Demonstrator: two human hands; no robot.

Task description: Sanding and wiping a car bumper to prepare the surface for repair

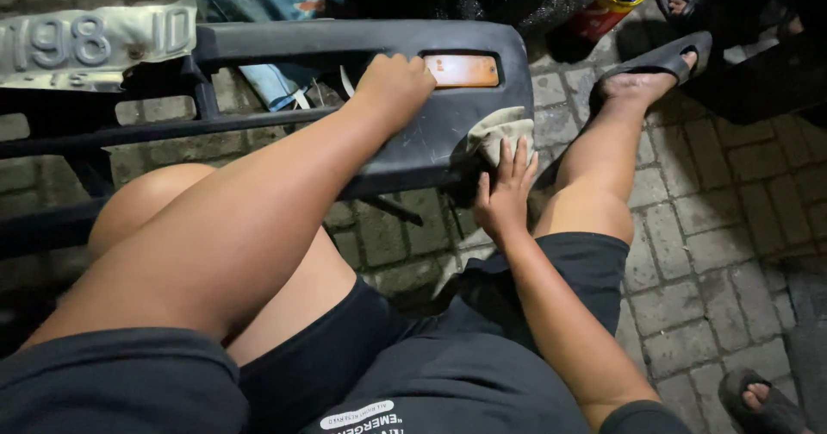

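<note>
Head view — scene: a seated person's bare legs and dark shorts fill the lower frame, with a dark grey car bumper (362, 63) lying across the knees over a brick-paved floor (689, 253).
Left hand (394, 85): resting on the top face of the bumper just left of the orange side lamp (461, 70); the fingers are curled in, knuckles up, pressed against the plastic — whether they grip an edge cannot be told.
Right hand (504, 193): laid flat against the bumper's right lower corner, fingers spread and pointing up, pressing on a beige cloth (502, 131).
Cloth: bunched between the right hand's fingertips and the scuffed bumper surface, just below the orange lamp.
Bumper: runs from the left edge to past the middle, its grille bars (129, 128) open on the left; pale scratches show near the cloth.
Number plate (86, 42): grey, bent, fixed at the bumper's upper left.
Right foot: in a dark sandal (659, 59), stretched out to the upper right, well apart from the hands.
Background: a red and yellow can (607, 7) stands on the floor beyond the bumper; another person's sandalled foot (758, 395) shows at the lower right corner.
</note>
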